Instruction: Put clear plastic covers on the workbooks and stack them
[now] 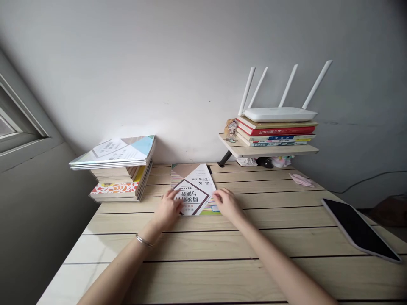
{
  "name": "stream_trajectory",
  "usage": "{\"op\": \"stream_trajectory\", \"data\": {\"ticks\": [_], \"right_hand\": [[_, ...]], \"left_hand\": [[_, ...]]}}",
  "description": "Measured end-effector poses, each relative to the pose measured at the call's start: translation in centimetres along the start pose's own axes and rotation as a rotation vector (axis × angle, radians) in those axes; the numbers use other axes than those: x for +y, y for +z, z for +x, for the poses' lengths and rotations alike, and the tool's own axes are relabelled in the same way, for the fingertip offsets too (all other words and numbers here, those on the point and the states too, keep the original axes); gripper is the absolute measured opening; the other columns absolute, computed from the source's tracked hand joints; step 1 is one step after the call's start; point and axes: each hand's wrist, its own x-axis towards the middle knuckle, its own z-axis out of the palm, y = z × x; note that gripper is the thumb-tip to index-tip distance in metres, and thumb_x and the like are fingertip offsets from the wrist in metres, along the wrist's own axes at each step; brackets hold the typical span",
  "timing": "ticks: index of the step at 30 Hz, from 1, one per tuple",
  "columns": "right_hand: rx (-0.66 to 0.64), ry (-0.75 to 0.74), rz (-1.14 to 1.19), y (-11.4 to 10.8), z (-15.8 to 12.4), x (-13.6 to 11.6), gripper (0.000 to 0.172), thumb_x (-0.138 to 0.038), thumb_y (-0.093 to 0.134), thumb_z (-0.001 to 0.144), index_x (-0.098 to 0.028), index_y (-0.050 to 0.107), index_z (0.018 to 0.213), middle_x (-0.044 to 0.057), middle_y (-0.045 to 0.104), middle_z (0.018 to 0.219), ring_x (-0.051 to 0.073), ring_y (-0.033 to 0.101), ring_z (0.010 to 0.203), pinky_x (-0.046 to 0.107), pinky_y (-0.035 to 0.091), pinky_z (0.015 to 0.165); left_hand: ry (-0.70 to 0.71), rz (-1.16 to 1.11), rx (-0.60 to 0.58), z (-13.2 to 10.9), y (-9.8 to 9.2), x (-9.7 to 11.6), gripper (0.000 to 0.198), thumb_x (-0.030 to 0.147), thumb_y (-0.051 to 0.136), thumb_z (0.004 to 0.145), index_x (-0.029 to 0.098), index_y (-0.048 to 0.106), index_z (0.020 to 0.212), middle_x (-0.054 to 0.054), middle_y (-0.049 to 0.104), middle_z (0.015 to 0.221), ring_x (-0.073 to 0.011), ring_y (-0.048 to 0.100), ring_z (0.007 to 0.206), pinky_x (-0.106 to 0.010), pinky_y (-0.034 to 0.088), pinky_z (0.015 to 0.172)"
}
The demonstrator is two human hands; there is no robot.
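A thin book [193, 182] with a white, brown and striped cover lies flat on the slatted wooden table [203, 245], its print upside down to me. My left hand [168, 206], slightly blurred, touches its left edge with bent fingers. At the right edge, my right hand [225, 203] has its fingertips pressed together against the book; whether they pinch it is hard to make out. A silver bracelet [144, 240] circles my left wrist.
Stacked books [119, 173] stand at the back left, the top ones jutting out leftward. A small raised shelf [273, 150] at the back right bears books [280, 131] and a white router [280, 114]. A tablet [361, 228] and pink cloth [301, 180] lie right.
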Motion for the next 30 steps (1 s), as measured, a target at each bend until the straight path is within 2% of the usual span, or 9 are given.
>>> {"op": "stream_trajectory", "data": {"ticks": [2,4,7,9,16,20,25,30], "right_hand": [[-0.043,-0.186,0.042,0.6,-0.7,-2.4,0.015,-0.022,0.053,0.084,-0.02,0.067,0.079,0.006,0.064,0.085,0.02,0.056,0.087,0.032,0.045,0.079],[-0.127,-0.324,0.05,1.3,-1.5,-4.8,0.011,-0.022,0.059,0.082,-0.021,0.069,0.084,0.005,0.065,0.088,0.021,0.054,0.089,0.033,0.044,0.081],[-0.183,-0.428,-0.029,2.1,-2.4,-7.1,0.014,-0.023,0.062,0.081,-0.021,0.07,0.091,0.005,0.066,0.095,0.022,0.053,0.092,0.035,0.043,0.08],[-0.189,-0.47,-0.084,2.5,-2.6,-7.2,0.012,-0.024,0.061,0.082,-0.02,0.071,0.088,0.005,0.067,0.1,0.023,0.053,0.095,0.037,0.041,0.081],[-0.152,-0.539,-0.106,2.3,-2.2,-3.9,0.007,-0.029,0.068,0.08,-0.024,0.073,0.081,0.003,0.07,0.094,0.02,0.054,0.091,0.036,0.04,0.079],[-0.122,-0.583,-0.082,0.6,-2.5,-1.2,0.004,-0.022,0.069,0.08,-0.023,0.073,0.08,0.003,0.069,0.088,0.019,0.055,0.09,0.034,0.041,0.08],[-0.072,-0.548,-0.11,-2.2,-3.5,3.0,0.009,-0.02,0.064,0.083,-0.024,0.072,0.082,0.004,0.069,0.089,0.019,0.054,0.087,0.036,0.043,0.08],[-0.064,-0.487,-0.042,-3.0,-4.2,4.5,0.016,-0.022,0.057,0.087,-0.024,0.072,0.083,0.006,0.067,0.091,0.019,0.056,0.085,0.034,0.046,0.077]], "left_hand": [[0.117,-0.005,-0.047,-1.0,0.1,1.1,0.018,0.03,0.057,0.087,0.025,0.072,0.096,-0.008,0.065,0.114,-0.0251,0.054,0.11,-0.043,0.042,0.095],[0.147,-0.017,-0.058,-1.5,0.4,1.7,0.015,0.027,0.061,0.084,0.024,0.072,0.094,-0.007,0.068,0.1,-0.0222,0.058,0.097,-0.04,0.044,0.091],[0.156,-0.026,-0.029,-1.7,0.9,1.7,0.011,0.018,0.063,0.08,0.02,0.072,0.087,-0.007,0.068,0.094,-0.02,0.06,0.09,-0.035,0.045,0.086],[0.186,-0.032,-0.026,-1.8,0.8,1.4,0.012,0.015,0.061,0.081,0.02,0.071,0.084,-0.006,0.068,0.092,-0.0185,0.06,0.088,-0.035,0.043,0.089],[0.228,0.026,-0.036,-2.7,-1.0,0.3,0.015,0.017,0.057,0.085,0.023,0.07,0.081,-0.001,0.07,0.089,-0.0169,0.059,0.085,-0.042,0.032,0.097],[0.248,0.066,-0.023,-3.5,-1.9,-0.7,0.019,0.02,0.052,0.089,0.024,0.069,0.081,0.0,0.07,0.089,-0.0161,0.058,0.084,-0.045,0.029,0.1],[0.244,0.101,-0.003,-4.6,-2.5,-2.2,0.023,0.023,0.048,0.091,0.024,0.068,0.08,0.0,0.069,0.088,-0.0157,0.059,0.083,-0.044,0.029,0.1],[0.216,0.116,-0.002,-5.3,-2.6,-2.8,0.024,0.024,0.046,0.093,0.024,0.067,0.083,-0.001,0.07,0.087,-0.0156,0.059,0.084,-0.042,0.03,0.099]]}}
